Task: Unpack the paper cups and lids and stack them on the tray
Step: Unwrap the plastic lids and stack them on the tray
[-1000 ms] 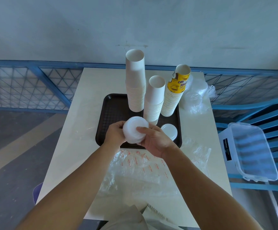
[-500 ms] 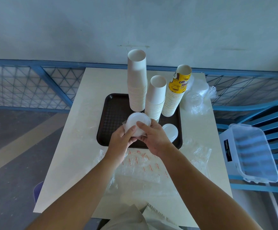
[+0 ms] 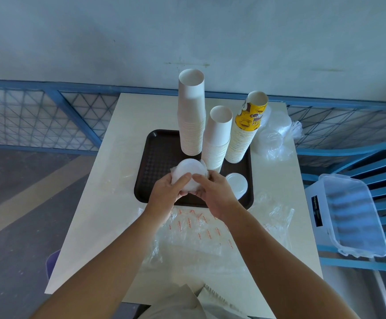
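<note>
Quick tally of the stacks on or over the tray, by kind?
Plain white paper cup stacks: 2
Paper cup stack with yellow printed top cup: 1
White plastic lid stacks: 2 (one held by left hand and right hand, one lying on dark brown tray)
Total: 5

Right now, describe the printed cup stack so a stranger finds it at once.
Find the dark tray on the white table. Of three cup stacks at its far side, take the rightmost stack. Only it wears a yellow printed cup; the tall stack and middle stack are plain white.
</note>
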